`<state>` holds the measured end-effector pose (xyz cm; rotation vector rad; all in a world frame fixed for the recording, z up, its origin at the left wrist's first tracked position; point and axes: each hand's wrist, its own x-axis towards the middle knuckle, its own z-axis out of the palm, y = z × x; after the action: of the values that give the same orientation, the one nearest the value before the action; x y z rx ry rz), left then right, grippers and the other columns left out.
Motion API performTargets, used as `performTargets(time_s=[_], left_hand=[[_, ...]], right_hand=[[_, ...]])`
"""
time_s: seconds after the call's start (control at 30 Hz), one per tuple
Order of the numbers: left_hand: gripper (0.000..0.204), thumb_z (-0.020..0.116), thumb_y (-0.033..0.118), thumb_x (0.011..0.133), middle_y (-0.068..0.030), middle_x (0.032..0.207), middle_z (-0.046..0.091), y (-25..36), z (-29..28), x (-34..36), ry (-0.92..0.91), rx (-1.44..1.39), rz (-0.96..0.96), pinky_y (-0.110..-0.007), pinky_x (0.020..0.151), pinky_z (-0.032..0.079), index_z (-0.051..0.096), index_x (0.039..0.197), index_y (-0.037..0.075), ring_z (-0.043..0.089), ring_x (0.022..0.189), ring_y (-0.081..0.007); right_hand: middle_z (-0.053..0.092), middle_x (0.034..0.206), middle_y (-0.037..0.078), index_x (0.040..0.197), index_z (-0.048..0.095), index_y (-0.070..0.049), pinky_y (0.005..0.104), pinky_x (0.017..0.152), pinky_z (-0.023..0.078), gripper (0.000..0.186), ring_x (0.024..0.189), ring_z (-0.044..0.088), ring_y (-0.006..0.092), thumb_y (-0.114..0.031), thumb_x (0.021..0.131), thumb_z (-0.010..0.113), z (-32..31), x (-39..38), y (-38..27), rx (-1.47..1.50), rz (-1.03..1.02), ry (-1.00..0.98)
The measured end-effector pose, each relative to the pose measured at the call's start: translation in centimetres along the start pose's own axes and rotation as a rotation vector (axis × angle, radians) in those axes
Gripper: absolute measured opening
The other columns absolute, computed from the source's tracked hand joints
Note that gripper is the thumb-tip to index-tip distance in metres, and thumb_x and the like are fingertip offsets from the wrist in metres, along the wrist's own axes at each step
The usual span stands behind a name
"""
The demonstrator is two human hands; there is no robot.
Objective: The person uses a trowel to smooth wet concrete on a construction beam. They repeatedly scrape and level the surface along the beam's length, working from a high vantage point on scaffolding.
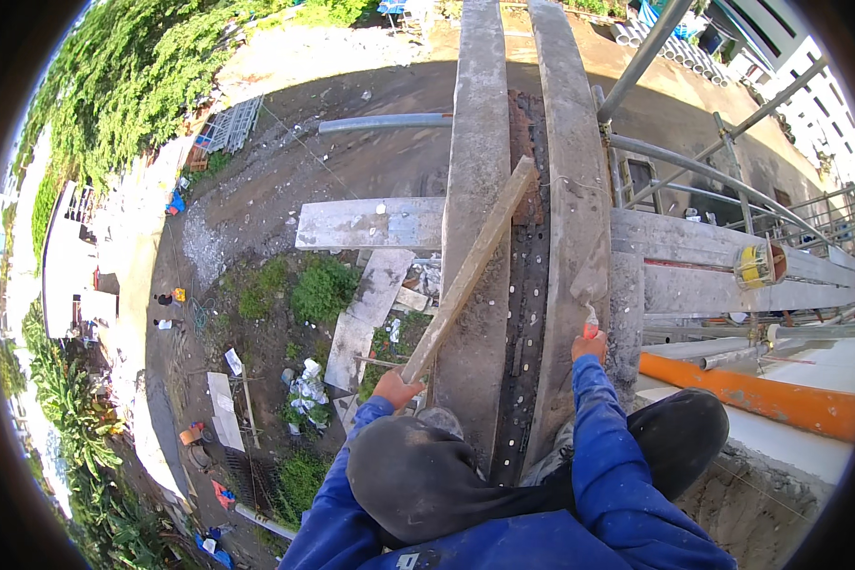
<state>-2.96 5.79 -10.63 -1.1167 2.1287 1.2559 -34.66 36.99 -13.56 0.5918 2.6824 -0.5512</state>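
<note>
My left hand (pixel 395 390) is closed round the lower end of a long wooden batten (pixel 475 266). The batten slants up and to the right across the left plank (pixel 476 123), and its far end reaches over the gap between the planks. My right hand (pixel 589 346) grips a trowel (pixel 591 329) by its orange-red handle. Its blade, grey like the surface beneath, points away from me over the right plank (pixel 572 142). Between the two planks runs a dark strip (pixel 525 332) with a row of small light spots. My shoes show partly beside my knees, on the planks.
The planks stand high above the ground. Scaffold pipes (pixel 693 160) rise at the right, near a yellow bucket (pixel 756 265) on grey boards. A thick orange beam (pixel 755 388) crosses the lower right. Far below left lie debris, bushes (pixel 325 288) and loose boards (pixel 370 304).
</note>
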Motion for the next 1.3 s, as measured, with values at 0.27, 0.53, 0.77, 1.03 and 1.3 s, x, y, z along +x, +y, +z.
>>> performTargets(time_s=[0.27, 0.53, 0.77, 1.03, 1.3], left_hand=[[0.076, 0.072, 0.043, 0.077, -0.0244, 0.125, 0.063, 4.4, 1.1, -1.3, 0.028, 0.048, -0.031, -0.044, 0.098, 0.049, 0.052, 0.139, 0.003, 0.063, 0.114, -0.0381], [0.081, 0.071, 0.04, 0.079, -0.0256, 0.133, 0.057, 4.3, 1.5, -2.9, 0.115, 0.096, -0.051, -0.043, 0.105, 0.046, 0.044, 0.145, 0.0, 0.057, 0.122, -0.0379], [0.083, 0.073, 0.04, 0.079, -0.0239, 0.133, 0.053, 4.8, 3.2, -3.2, 0.182, 0.116, -0.053, -0.049, 0.105, 0.043, 0.04, 0.144, 0.001, 0.051, 0.125, -0.0415], [0.092, 0.077, 0.04, 0.076, -0.0221, 0.131, 0.052, 4.9, 5.8, -4.1, 0.349, 0.193, -0.058, -0.05, 0.104, 0.036, 0.034, 0.147, 0.002, 0.048, 0.124, -0.0381], [0.092, 0.078, 0.032, 0.073, -0.0216, 0.13, 0.05, 5.8, 5.9, -4.3, 0.371, 0.189, -0.084, -0.051, 0.105, 0.035, 0.033, 0.147, -0.001, 0.048, 0.123, -0.0383]], right_hand=[[0.064, 0.098, 0.017, 0.116, 0.054, 0.003, 0.0439, 0.08, 0.054, 0.042, 0.087, 0.066, 0.0311, -0.019, 0.085, 0.072, -2.5, 2.4, -2.2, 0.559, -0.234, -0.031], [0.056, 0.081, 0.005, 0.126, 0.048, -0.003, 0.0302, 0.054, 0.05, 0.046, 0.063, 0.058, 0.0129, -0.023, 0.09, 0.068, -17.4, -12.1, -18.1, 1.046, -0.387, -0.712], [0.067, 0.092, 0.017, 0.129, 0.048, -0.006, 0.0427, 0.069, 0.052, 0.052, 0.076, 0.068, 0.031, -0.037, 0.091, 0.065, -16.3, -11.4, -15.4, 0.06, -0.99, -0.483], [0.068, 0.097, 0.023, 0.111, 0.048, -0.006, 0.0538, 0.07, 0.054, 0.041, 0.082, 0.068, 0.0428, -0.045, 0.099, 0.052, -12.1, -18.6, -7.9, -0.695, -1.18, -0.686], [0.068, 0.089, 0.021, 0.11, 0.047, -0.004, 0.0507, 0.067, 0.055, 0.043, 0.077, 0.07, 0.0398, -0.046, 0.102, 0.045, -12.9, -18.9, -7.7, -0.943, -1.255, -0.692]])
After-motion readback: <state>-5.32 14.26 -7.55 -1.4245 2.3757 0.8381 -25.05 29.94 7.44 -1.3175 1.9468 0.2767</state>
